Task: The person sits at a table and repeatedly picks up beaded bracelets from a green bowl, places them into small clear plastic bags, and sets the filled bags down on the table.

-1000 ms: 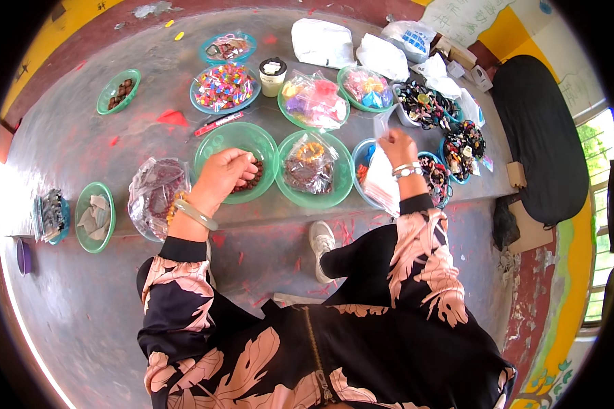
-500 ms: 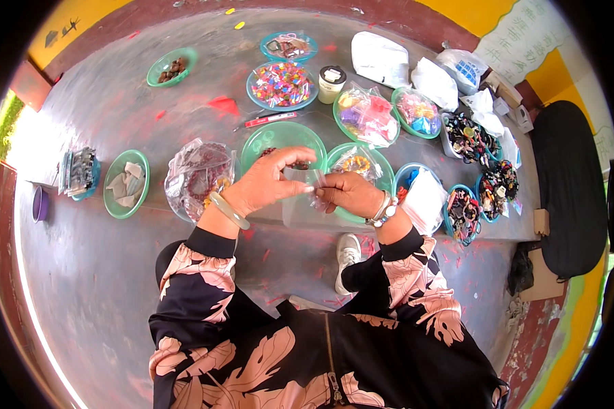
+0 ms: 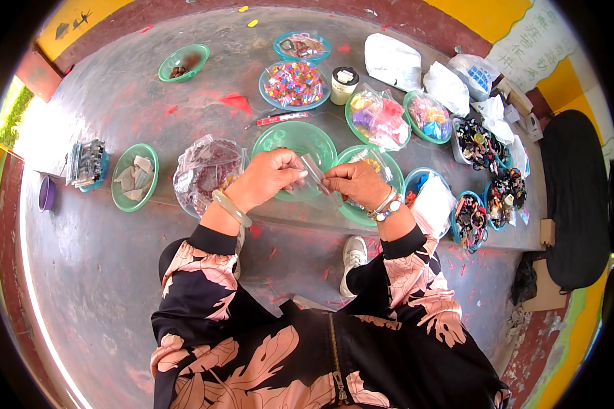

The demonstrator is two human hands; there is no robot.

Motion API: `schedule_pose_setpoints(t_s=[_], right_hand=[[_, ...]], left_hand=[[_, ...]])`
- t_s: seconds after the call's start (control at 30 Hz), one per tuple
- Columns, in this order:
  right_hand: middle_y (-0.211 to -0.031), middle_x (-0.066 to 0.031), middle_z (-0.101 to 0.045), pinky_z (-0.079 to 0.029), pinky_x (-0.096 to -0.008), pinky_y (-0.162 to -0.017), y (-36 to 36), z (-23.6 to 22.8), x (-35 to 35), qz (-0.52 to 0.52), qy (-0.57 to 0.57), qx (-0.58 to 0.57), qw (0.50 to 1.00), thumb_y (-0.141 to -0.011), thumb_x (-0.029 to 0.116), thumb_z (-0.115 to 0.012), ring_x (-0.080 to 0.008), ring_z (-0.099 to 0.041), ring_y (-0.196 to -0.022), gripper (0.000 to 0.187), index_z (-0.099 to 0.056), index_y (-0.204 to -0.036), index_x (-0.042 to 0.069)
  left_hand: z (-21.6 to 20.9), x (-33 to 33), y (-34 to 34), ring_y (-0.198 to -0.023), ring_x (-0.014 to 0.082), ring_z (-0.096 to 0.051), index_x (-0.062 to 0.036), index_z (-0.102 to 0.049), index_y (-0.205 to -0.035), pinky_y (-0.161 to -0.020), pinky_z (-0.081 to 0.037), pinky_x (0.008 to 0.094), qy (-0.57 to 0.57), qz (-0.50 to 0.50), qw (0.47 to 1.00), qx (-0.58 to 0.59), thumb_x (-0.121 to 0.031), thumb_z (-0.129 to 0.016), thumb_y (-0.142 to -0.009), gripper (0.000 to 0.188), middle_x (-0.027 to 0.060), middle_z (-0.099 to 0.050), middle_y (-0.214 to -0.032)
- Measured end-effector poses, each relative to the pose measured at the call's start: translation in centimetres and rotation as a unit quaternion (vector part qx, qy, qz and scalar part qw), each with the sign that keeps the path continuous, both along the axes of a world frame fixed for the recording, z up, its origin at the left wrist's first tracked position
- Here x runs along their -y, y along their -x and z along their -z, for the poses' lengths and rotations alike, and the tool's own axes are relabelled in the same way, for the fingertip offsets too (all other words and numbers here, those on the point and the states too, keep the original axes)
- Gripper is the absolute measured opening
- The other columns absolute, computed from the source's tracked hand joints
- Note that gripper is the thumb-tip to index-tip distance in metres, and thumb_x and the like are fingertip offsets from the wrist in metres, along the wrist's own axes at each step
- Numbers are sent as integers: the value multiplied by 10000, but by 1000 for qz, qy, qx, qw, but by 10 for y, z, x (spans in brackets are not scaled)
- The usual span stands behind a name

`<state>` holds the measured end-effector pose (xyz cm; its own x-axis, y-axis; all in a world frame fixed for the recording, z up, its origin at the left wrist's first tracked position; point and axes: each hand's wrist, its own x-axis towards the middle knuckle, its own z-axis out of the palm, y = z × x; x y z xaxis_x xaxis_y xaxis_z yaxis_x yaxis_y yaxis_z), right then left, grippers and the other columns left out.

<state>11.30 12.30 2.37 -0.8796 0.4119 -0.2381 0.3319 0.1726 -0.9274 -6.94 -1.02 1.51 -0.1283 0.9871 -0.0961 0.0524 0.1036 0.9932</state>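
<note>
Between my two hands is a small clear plastic bag [image 3: 313, 168], pinched along its upper edge. My left hand [image 3: 274, 178] is closed on one side of it, with thumb and forefinger together. My right hand [image 3: 357, 184] pinches the other side, and whatever lies inside the bag is hard to make out. Both hands hover over the near side of a green basin [image 3: 294, 137], hiding part of its inside. Just right of that, below my right hand, sits another green basin [image 3: 393, 167] holding bagged beads in yellow and brown.
Left of my hands lies a clear bag of dark red bead strings [image 3: 199, 170]. Farther left is a green basin with pale packets [image 3: 136, 180]. Beyond stand a bowl of colourful wrapped pieces [image 3: 293, 85], a lidded cup [image 3: 344, 84] and a red marker [image 3: 282, 118]. Baskets of hair ties [image 3: 469, 219] crowd the right.
My left hand's spread fingers have come down and closed on the bag's edge. The bag is now tilted between both hands. The whole view has shifted slightly.
</note>
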Motion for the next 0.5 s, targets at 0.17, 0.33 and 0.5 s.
schedule_pose_setpoints(t_s=[0.17, 0.33, 0.5], right_hand=[[-615, 22, -597, -362, -192, -454, 1, 0, 3, 51, 10, -10, 999, -808, 200, -639, -35, -480, -503, 176, -677, -766, 34], [-624, -1, -596, -357, -193, -458, 4, 7, 0, 129, 56, -56, 988, -796, 164, -650, -44, -478, -498, 151, -652, -752, 19], [-628, -3, -590, -370, -191, -483, 11, 8, 5, 165, 57, -77, 982, -787, 127, -655, -52, -489, -523, 125, -622, -729, 21]], left_hand=[[10, -4, -3, -774, 98, -578, -14, -571, -929, -640, -470, 243, -21, -89, 993, -77, -122, -601, -840, 143, 33, -611, -818], [-6, -7, -17, -742, 79, -556, -14, -575, -915, -617, -469, 239, -181, -324, 891, -263, -104, -630, -816, 145, 17, -587, -785], [-2, 2, -23, -716, 138, -598, 13, -570, -908, -597, -496, 259, -53, -199, 974, -91, -138, -608, -834, 173, 77, -616, -841]])
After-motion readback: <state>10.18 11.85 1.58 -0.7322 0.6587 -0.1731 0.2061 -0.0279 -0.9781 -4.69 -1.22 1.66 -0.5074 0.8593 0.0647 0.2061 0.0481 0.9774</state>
